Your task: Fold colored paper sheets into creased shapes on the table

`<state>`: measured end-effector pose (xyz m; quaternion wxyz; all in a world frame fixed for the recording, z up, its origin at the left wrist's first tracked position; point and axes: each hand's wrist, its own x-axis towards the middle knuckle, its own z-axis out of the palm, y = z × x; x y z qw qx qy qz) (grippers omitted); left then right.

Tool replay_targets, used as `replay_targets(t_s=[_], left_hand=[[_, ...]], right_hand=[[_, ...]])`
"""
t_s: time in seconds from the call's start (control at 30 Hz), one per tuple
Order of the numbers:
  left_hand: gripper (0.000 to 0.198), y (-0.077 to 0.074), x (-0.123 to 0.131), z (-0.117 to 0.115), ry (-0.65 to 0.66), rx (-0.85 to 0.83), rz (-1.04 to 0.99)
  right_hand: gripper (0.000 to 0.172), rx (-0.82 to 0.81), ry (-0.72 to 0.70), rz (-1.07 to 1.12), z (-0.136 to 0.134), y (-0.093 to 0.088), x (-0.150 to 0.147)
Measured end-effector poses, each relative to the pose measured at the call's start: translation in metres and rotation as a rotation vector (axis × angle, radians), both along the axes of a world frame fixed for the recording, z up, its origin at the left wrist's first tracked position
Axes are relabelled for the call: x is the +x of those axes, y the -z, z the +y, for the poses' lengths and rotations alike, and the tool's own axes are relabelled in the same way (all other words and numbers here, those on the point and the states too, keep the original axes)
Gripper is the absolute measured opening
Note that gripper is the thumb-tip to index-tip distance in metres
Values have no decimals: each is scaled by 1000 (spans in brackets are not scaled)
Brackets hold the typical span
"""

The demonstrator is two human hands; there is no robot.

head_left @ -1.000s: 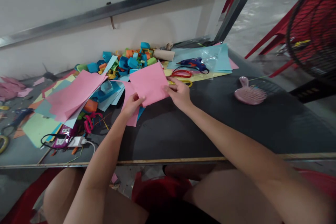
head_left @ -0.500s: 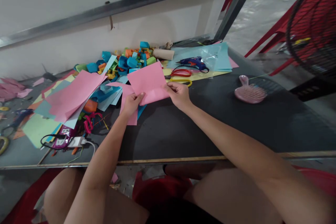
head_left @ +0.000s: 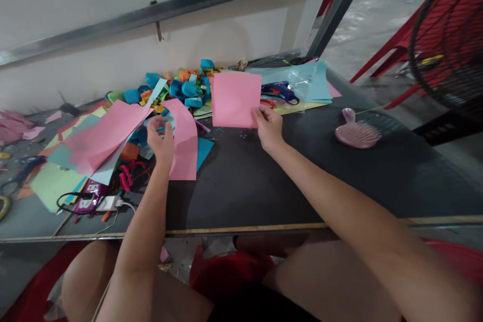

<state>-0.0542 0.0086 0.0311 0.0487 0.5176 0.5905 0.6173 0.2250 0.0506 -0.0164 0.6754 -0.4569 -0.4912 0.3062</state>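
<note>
My right hand [head_left: 270,127] pinches the lower right corner of a squarish piece of pink paper [head_left: 237,99], held up above the table. My left hand [head_left: 160,140] is off that paper, its fingers apart and slightly curled. It hovers by a curved pink paper strip [head_left: 183,143], which lies partly over a blue paper piece [head_left: 204,152]. Left of this hand, a larger pink sheet [head_left: 109,133] rests on a stack of coloured papers. Behind the held paper, most of the red-handled scissors [head_left: 267,103] is hidden.
Blue, orange and green folded paper pieces [head_left: 188,88] are heaped by the wall. A blue glue gun [head_left: 281,91] lies at the back; a pink hairbrush [head_left: 358,130] is on the right. A purple power strip [head_left: 91,197] sits front left. A fan [head_left: 449,35] stands beyond the right end.
My left hand has let go of the pink paper and moved left, fingers apart. My right hand has lifted the paper slightly up and right; the curved strip is now more exposed.
</note>
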Motion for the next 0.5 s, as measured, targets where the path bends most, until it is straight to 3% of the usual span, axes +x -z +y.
replay_targets(t_s=[0.03,0.1,0.23,0.3,0.4,0.5], left_hand=[[39,0,-8,2,-78,-31,114],[54,3,-18,5,-111,-146,313],[73,15,-17,6,18,-415,583],[77,18,-13,5,54,-473,651],[71,17,-11,5,46,-457,654],[57,12,-11,5,65,-433,523]], right_hand=[[42,-27,-25,17,2,1,2],[41,-87,-115,17,5,2,5],[29,-192,-408,-248,3,-3,11],[22,-243,-486,-430,-1,-7,13],[25,-238,-410,-571,-6,-11,12],[31,-148,-282,-603,-11,-11,8]])
